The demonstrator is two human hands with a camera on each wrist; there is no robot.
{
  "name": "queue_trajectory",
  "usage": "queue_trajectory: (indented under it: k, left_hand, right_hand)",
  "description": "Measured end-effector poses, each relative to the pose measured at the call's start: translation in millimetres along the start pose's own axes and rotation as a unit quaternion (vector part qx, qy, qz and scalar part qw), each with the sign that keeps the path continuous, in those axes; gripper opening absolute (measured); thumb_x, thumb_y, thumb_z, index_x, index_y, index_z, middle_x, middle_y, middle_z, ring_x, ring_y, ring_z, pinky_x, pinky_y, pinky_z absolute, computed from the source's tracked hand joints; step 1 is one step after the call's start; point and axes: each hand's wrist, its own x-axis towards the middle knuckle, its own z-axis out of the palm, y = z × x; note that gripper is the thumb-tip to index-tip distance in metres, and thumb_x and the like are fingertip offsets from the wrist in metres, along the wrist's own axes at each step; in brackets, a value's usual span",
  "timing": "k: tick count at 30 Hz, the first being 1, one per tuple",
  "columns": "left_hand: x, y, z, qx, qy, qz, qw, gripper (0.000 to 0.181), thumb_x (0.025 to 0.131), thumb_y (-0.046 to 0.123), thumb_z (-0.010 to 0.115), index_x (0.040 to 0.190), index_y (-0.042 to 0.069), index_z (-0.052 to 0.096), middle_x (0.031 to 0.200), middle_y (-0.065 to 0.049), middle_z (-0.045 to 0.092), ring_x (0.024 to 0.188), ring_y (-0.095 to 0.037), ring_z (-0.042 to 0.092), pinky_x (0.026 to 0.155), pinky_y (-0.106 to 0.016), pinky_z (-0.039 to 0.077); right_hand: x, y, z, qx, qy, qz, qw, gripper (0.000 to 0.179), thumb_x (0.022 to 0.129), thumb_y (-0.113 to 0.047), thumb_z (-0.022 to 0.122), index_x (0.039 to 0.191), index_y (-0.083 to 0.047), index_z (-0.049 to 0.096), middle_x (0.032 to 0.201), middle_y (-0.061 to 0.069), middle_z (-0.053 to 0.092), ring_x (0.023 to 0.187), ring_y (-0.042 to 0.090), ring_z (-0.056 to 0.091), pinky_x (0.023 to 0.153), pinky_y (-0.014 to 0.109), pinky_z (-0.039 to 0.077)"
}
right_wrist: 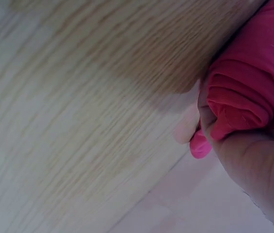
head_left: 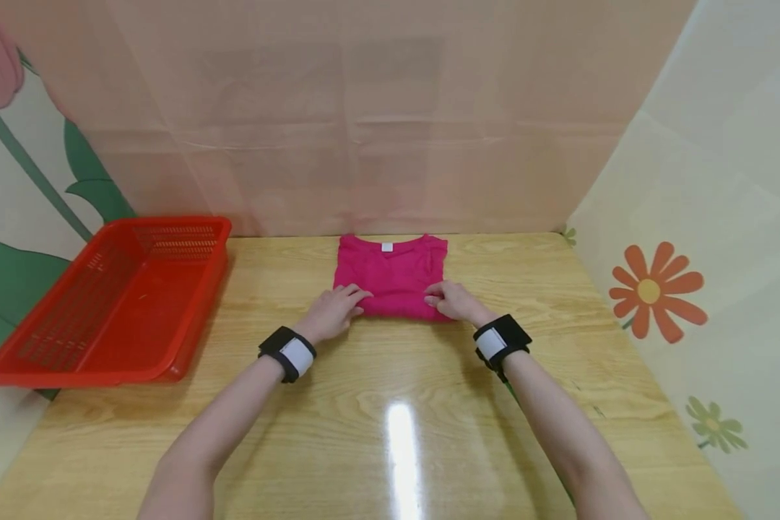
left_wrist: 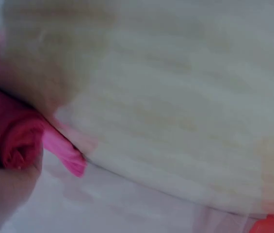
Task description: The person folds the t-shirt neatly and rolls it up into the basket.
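A bright pink shirt (head_left: pixel 396 271) lies at the back of the table, its neckline and white label (head_left: pixel 386 247) toward the wall. Its near edge is rolled into a thick bundle. My left hand (head_left: pixel 330 315) grips the left end of that roll, where the left wrist view shows the spiral of cloth (left_wrist: pixel 19 141) beside the thumb. At the other end my right hand (head_left: pixel 458 302) holds the roll between thumb and fingers; layered folds (right_wrist: pixel 241 94) show there in the right wrist view. Part of each hand's fingers is hidden by the cloth.
To the left stands a red plastic basket (head_left: pixel 198 318) with slotted sides. The wooden table (head_left: pixel 338 419) ends at a paper-covered back wall (head_left: pixel 390 144), and a flower-printed panel (head_left: pixel 708 238) borders it on the right.
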Motion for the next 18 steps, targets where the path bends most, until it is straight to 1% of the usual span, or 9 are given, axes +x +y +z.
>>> queue_trajectory:
  k: [4,6,7,9,10,12,14,16,18]
  left_hand:
    - [5.1,-6.7,-7.3,-0.029,-0.026,0.014,0.9991,0.034,0.102,0.019,0.058,0.136,0.012,0.061,0.119,-0.007,0.065,0.108,-0.026,0.063,0.092,-0.043,0.054]
    - [6.8,-8.5,-11.5,-0.040,-0.038,0.023,0.9982,0.034,0.102,0.019,0.058,0.135,0.011,0.061,0.116,-0.008,0.065,0.107,-0.028,0.063,0.094,-0.043,0.054]
    - [7.6,-9.0,-13.5,-0.045,-0.042,0.026,0.9978,0.034,0.102,0.019,0.059,0.135,0.010,0.061,0.115,-0.009,0.065,0.106,-0.028,0.063,0.094,-0.043,0.053]
    - [9.5,-9.9,-16.9,-0.049,-0.053,0.029,0.9970,0.034,0.102,0.019,0.058,0.134,0.010,0.061,0.113,-0.009,0.065,0.104,-0.028,0.063,0.093,-0.044,0.053]
    - [10.6,-10.1,-18.3,-0.051,-0.059,0.028,0.9965,0.034,0.102,0.019,0.059,0.135,0.010,0.060,0.113,-0.009,0.065,0.104,-0.028,0.063,0.094,-0.044,0.053]
    - [12.9,-10.7,-20.4,-0.053,-0.076,0.021,0.9954,0.035,0.102,0.019,0.058,0.136,0.011,0.059,0.113,-0.008,0.065,0.103,-0.026,0.062,0.095,-0.043,0.053]
    - [15.3,-11.3,-21.8,-0.053,-0.098,0.011,0.9938,0.036,0.102,0.020,0.058,0.138,0.012,0.058,0.114,-0.007,0.064,0.104,-0.024,0.061,0.096,-0.043,0.052]
    - [17.9,-11.6,-22.9,-0.057,-0.115,0.003,0.9917,0.037,0.103,0.020,0.057,0.139,0.012,0.057,0.115,-0.007,0.063,0.106,-0.024,0.060,0.098,-0.044,0.051]
    - [20.4,-12.2,-23.3,-0.061,-0.130,-0.001,0.9897,0.038,0.104,0.020,0.055,0.141,0.013,0.056,0.118,-0.008,0.063,0.109,-0.026,0.059,0.100,-0.046,0.050]
  right_hand:
    - [0.1,2,2,0.003,0.013,0.015,0.9998,0.032,0.102,-0.017,0.056,0.124,0.005,0.065,0.116,0.021,0.070,0.102,0.028,0.061,0.095,0.045,0.051]
    - [-0.7,3,3,-0.007,0.029,0.018,0.9994,0.030,0.102,-0.018,0.057,0.121,0.004,0.066,0.111,0.018,0.071,0.096,0.026,0.059,0.090,0.043,0.051]
    - [-1.3,3,4,-0.023,0.044,0.013,0.9987,0.028,0.102,-0.017,0.058,0.119,0.003,0.068,0.107,0.017,0.071,0.093,0.026,0.059,0.088,0.042,0.051]
    - [-4.8,2,5,-0.058,0.084,-0.008,0.9948,0.024,0.100,-0.015,0.059,0.114,0.002,0.070,0.103,0.017,0.071,0.092,0.028,0.062,0.088,0.045,0.052]
    - [-7.0,0,5,-0.076,0.103,-0.022,0.9916,0.024,0.100,-0.014,0.060,0.113,0.002,0.070,0.103,0.018,0.071,0.094,0.031,0.063,0.090,0.047,0.052]
    - [-11.7,-3,6,-0.101,0.130,-0.053,0.9850,0.027,0.099,-0.018,0.062,0.116,0.001,0.071,0.109,0.019,0.071,0.104,0.036,0.064,0.097,0.051,0.051]
    - [-16.8,-8,7,-0.108,0.132,-0.078,0.9823,0.035,0.097,-0.025,0.066,0.122,0.000,0.068,0.119,0.021,0.069,0.116,0.040,0.061,0.103,0.054,0.047]
    - [-19.5,-13,8,-0.101,0.115,-0.094,0.9837,0.048,0.094,-0.032,0.072,0.130,-0.001,0.064,0.127,0.020,0.066,0.122,0.039,0.058,0.108,0.055,0.045]
    - [-20.5,-16,11,-0.099,0.098,-0.103,0.9848,0.056,0.089,-0.034,0.077,0.133,-0.002,0.061,0.130,0.020,0.064,0.124,0.038,0.058,0.109,0.053,0.045]
